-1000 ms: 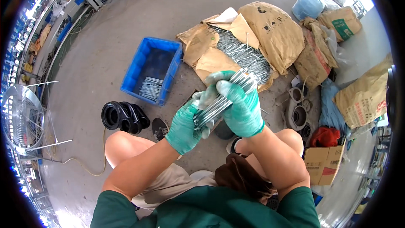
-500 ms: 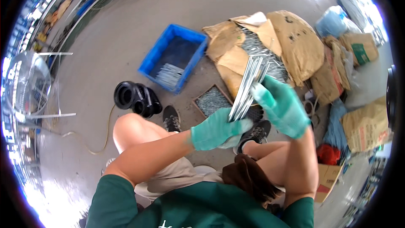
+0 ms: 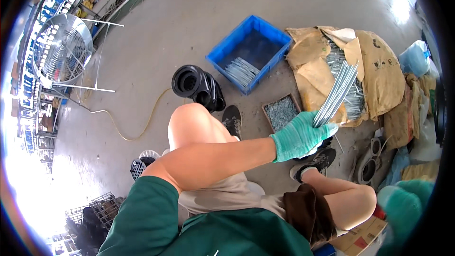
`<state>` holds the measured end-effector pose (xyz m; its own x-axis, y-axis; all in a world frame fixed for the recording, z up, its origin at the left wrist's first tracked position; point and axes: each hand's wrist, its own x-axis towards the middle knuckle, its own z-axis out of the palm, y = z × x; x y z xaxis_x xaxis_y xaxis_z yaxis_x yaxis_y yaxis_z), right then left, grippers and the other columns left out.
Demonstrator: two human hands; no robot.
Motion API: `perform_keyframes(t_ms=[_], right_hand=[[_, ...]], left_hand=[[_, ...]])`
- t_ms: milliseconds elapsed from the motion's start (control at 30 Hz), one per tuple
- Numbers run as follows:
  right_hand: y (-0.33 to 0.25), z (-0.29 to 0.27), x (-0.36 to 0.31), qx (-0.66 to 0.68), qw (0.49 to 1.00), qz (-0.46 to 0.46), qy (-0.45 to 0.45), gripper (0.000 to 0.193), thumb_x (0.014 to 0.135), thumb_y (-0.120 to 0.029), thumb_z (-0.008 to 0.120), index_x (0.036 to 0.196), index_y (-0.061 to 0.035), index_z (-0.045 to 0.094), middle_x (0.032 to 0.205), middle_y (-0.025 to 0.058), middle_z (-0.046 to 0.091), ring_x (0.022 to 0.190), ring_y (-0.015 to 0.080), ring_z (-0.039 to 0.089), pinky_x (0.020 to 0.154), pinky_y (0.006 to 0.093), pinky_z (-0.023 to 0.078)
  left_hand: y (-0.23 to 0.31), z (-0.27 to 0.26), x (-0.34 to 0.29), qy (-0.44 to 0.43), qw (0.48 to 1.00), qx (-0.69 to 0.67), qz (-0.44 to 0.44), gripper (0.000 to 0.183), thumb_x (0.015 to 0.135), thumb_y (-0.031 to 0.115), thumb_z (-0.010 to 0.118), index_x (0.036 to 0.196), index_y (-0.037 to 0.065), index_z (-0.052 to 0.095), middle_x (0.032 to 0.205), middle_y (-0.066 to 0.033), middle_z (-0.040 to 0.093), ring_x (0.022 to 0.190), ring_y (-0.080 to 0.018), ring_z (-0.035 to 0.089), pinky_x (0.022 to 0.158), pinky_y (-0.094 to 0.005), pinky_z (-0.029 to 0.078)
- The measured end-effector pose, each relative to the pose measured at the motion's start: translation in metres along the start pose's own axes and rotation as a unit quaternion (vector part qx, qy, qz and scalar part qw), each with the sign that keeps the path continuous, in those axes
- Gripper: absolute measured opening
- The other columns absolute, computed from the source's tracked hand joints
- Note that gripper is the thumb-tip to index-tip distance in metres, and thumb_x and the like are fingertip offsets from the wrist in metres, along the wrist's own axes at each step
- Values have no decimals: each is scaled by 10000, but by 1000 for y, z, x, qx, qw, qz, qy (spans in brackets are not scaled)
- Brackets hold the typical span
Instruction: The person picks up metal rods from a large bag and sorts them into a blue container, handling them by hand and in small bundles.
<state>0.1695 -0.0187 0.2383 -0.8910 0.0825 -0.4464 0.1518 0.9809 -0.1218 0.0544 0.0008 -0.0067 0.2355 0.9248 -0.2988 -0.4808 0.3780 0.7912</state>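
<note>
My left hand [image 3: 301, 137], in a green knit glove, is closed round the lower end of a bundle of long thin silvery metal rods [image 3: 337, 96]. The rods fan slightly and tilt up to the right, in front of a torn brown paper sack [image 3: 310, 78] full of similar rods. At the lower right rim, my right hand [image 3: 406, 204], gloved alike, is near a cardboard box [image 3: 362, 236]. Its fingers are smeared, so any grip is unclear. More rods [image 3: 242, 72] lie side by side in the near end of a blue plastic bin [image 3: 219, 59].
A small tray [image 3: 281, 112] of little metal parts sits between bin and feet. Black pipe-like parts [image 3: 198, 86] stand left of it, a grey metal casting [image 3: 367, 167] to the right. A wire-guarded fan [image 3: 63, 51] is far left; sacks and a blue plastic bag [image 3: 414, 59] line the right.
My right hand has left the rods and swung down to the right. The left hand keeps the bundle. The view has turned, shifting the bin and sack rightward.
</note>
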Motion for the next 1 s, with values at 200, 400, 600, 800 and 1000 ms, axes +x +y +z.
perform_keyframes(t_ms=[200, 400, 600, 800, 1000], right_hand=[[-9, 9, 14, -5, 999, -30, -16, 191, 828, -273, 668, 826, -82, 683, 836, 83, 683, 787, 251, 652, 676, 380, 507], [-12, 18, 28, -1, 996, -58, -64, 172, 839, -245, 641, 843, -81, 691, 866, 90, 694, 831, 263, 665, 700, 379, 520], [11, 64, 46, 57, 977, -45, -198, 163, 851, -218, 613, 860, -79, 699, 896, 97, 705, 876, 274, 679, 724, 379, 533], [140, 332, 188, 198, 955, 127, -181, 289, 892, -291, 579, 1054, -98, 720, 1071, 156, 697, 1005, 365, 652, 884, 423, 517], [158, 426, 271, 283, 921, 262, -53, 529, 866, -63, 601, 1378, -171, 523, 1523, 163, 371, 1276, 369, 513, 1010, 435, 499]], left_hand=[[16, 3, -10, 5, 1000, 19, 10, 203, 962, 278, 654, 925, 105, 555, 627, 51, 495, 473, -44, 492, 387, -218, 383], [63, -20, -18, 23, 990, 69, 120, 200, 964, 253, 639, 965, 64, 573, 609, 5, 560, 435, -77, 525, 362, -225, 396], [94, -32, -25, 89, 985, 37, 140, 184, 976, 220, 619, 984, 41, 577, 652, -16, 566, 460, -69, 504, 364, -221, 371], [102, -51, -31, 151, 975, 93, 132, 246, 971, 286, 623, 1009, 46, 587, 659, -4, 565, 517, -61, 513, 443, -233, 406], [110, -54, -25, 226, 962, 53, 147, 308, 957, 245, 599, 1163, 16, 571, 622, -54, 554, 416, -85, 439, 374, -221, 340]])
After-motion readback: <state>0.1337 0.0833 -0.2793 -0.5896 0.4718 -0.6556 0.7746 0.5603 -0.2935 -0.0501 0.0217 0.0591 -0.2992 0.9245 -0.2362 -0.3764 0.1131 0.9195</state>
